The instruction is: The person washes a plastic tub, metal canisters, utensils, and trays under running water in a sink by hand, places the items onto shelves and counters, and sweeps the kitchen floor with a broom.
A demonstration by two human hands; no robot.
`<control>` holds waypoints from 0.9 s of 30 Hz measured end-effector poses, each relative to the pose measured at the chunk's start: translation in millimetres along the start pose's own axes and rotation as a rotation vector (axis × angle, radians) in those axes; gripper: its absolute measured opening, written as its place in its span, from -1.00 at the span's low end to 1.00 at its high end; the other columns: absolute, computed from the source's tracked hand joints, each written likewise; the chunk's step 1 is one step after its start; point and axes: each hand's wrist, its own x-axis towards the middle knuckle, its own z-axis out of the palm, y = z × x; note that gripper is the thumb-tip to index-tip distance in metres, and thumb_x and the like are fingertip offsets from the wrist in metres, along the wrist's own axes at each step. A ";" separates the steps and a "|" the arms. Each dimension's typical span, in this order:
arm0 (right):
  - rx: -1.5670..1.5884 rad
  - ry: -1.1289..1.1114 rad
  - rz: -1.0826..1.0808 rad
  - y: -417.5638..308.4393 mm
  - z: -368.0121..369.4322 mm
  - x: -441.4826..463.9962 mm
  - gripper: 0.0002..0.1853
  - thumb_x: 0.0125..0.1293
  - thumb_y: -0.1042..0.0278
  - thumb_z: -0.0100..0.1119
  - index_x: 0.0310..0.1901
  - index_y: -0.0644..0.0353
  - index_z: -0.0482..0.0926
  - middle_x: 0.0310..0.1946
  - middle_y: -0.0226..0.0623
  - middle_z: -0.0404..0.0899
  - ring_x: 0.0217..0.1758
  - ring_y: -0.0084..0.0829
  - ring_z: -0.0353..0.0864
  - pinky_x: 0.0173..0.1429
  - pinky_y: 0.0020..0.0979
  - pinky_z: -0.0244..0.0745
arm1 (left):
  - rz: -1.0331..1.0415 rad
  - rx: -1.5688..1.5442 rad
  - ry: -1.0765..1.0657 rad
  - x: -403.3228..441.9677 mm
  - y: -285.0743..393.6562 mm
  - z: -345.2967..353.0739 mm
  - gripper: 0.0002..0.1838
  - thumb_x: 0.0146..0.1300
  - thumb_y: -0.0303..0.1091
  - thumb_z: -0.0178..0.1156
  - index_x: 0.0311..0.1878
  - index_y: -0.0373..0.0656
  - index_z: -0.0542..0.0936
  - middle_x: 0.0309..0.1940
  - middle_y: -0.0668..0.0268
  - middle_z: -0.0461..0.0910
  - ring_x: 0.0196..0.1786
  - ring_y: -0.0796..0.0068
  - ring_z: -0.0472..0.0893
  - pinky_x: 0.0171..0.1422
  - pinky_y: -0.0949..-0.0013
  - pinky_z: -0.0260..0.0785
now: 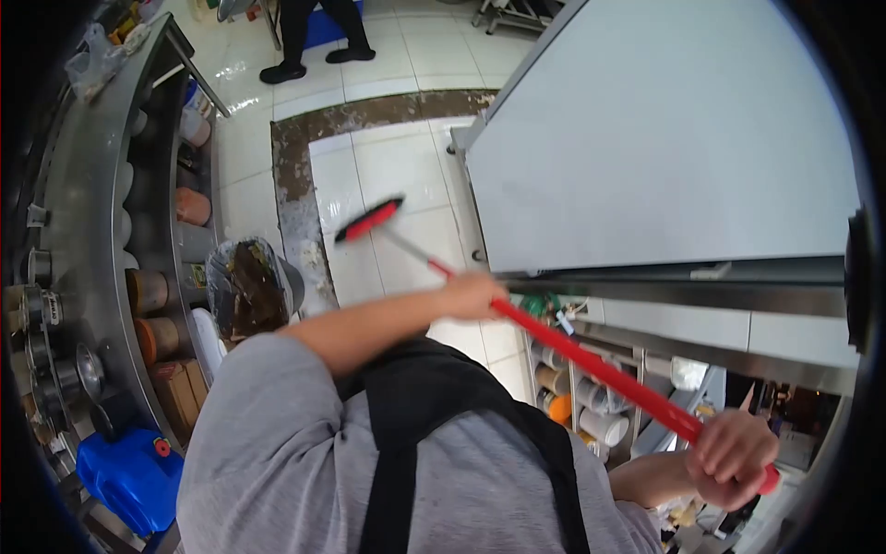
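Observation:
A long broom (591, 362) with a red handle slants across my front. Its narrow red and black head (371, 220) is near the white floor tiles, slightly blurred; whether it touches them I cannot tell. My left hand (472, 296) is wrapped round the handle partway down, the arm crossing my body. Near the top end of the handle, my right hand (735, 459) is closed round it. Left of the broom head, a brown, wet, dirty channel (297, 175) runs across the floor.
A lined bin (293, 282) with waste stands by the left steel counter (92, 175), whose shelves hold tubs. A blue jerrycan (129, 480) is lower left. A large white cabinet (664, 138) fills the right. Another person's legs (305, 32) appear at the top.

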 end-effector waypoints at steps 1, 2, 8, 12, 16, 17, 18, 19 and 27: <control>0.011 -0.011 -0.015 3.7 -10.7 11.6 -0.53 0.24 0.41 -0.05 -0.80 -0.02 0.06 -0.91 -0.52 0.17 -0.91 -0.63 0.12 -0.82 -0.55 0.03 | -0.041 -0.002 -0.040 -3.9 9.2 7.0 -0.81 0.05 -0.16 0.18 -0.52 -0.04 0.54 -0.57 0.18 0.55 -0.43 0.08 0.55 -0.34 0.11 0.36; 0.076 -0.025 0.023 8.4 -19.7 24.2 -0.53 0.24 0.43 -0.05 -0.79 -0.02 0.06 -0.91 -0.52 0.18 -0.91 -0.63 0.13 -0.83 -0.57 0.07 | -0.082 -0.007 -0.082 -3.6 12.2 6.8 -0.78 0.06 -0.14 0.17 -0.55 -0.06 0.52 -0.59 0.17 0.54 -0.45 0.05 0.53 -0.35 0.11 0.35; 0.160 -0.189 -0.009 102.9 -28.6 94.3 -0.73 0.31 0.37 -0.13 -0.56 0.08 0.18 -0.89 -0.55 0.19 -0.89 -0.63 0.14 -0.74 -0.56 0.16 | -0.279 0.062 0.236 1.9 -59.5 -60.6 -0.59 0.17 -0.05 0.14 -0.65 -0.15 0.45 -0.67 0.08 0.46 -0.53 -0.01 0.46 -0.42 0.13 0.31; 0.209 -0.214 0.036 146.4 -19.9 147.6 -0.71 0.31 0.35 -0.09 -0.58 0.10 0.19 -0.88 -0.50 0.19 -0.87 -0.56 0.12 -0.71 -0.46 0.13 | -0.381 0.033 0.302 5.2 -88.9 -122.3 -0.50 0.19 -0.02 0.14 -0.71 -0.19 0.39 -0.72 0.06 0.39 -0.60 0.00 0.40 -0.47 0.17 0.26; 0.225 -0.196 0.030 185.3 -22.3 224.1 -0.71 0.36 0.30 -0.15 -0.54 0.08 0.17 -0.89 -0.56 0.18 -0.88 -0.63 0.10 -0.71 -0.54 0.17 | -0.346 0.026 0.448 35.7 -116.6 -157.8 -0.47 0.15 -0.04 0.19 -0.76 -0.19 0.32 -0.77 0.11 0.34 -0.65 0.03 0.36 -0.53 0.20 0.20; 0.210 -0.201 0.035 196.3 -23.4 246.8 -0.71 0.36 0.30 -0.15 -0.54 0.08 0.17 -0.89 -0.56 0.18 -0.88 -0.63 0.10 -0.71 -0.54 0.17 | -0.308 0.016 0.494 43.4 -124.4 -170.0 -0.47 0.15 -0.04 0.20 -0.77 -0.17 0.31 -0.78 0.13 0.34 -0.65 0.04 0.37 -0.54 0.19 0.20; 0.244 -0.224 0.044 207.2 -25.5 269.2 -0.72 0.36 0.31 -0.13 -0.54 0.08 0.18 -0.89 -0.55 0.19 -0.89 -0.64 0.11 -0.73 -0.56 0.18 | -0.275 -0.002 0.532 51.3 -132.8 -184.6 -0.47 0.14 -0.04 0.20 -0.78 -0.16 0.30 -0.78 0.14 0.35 -0.64 0.05 0.38 -0.54 0.18 0.20; 0.278 -0.237 0.063 215.9 -27.8 288.8 -0.72 0.35 0.33 -0.11 -0.55 0.07 0.18 -0.90 -0.55 0.20 -0.90 -0.65 0.12 -0.75 -0.58 0.19 | -0.280 -0.015 0.491 57.7 -139.3 -199.7 -0.54 0.09 -0.10 0.23 -0.75 -0.13 0.32 -0.77 0.18 0.37 -0.62 0.06 0.42 -0.53 0.16 0.23; 0.371 -0.360 -0.027 190.3 -101.3 411.0 -0.67 0.16 0.53 0.10 -0.72 0.04 0.33 -0.90 -0.44 0.36 -0.90 -0.60 0.34 -0.76 -0.63 0.39 | 0.039 -0.091 0.185 121.9 -160.2 -344.2 -0.76 -0.08 -0.23 0.28 -0.60 -0.06 0.40 -0.73 0.26 0.43 -0.59 0.13 0.48 -0.51 0.15 0.28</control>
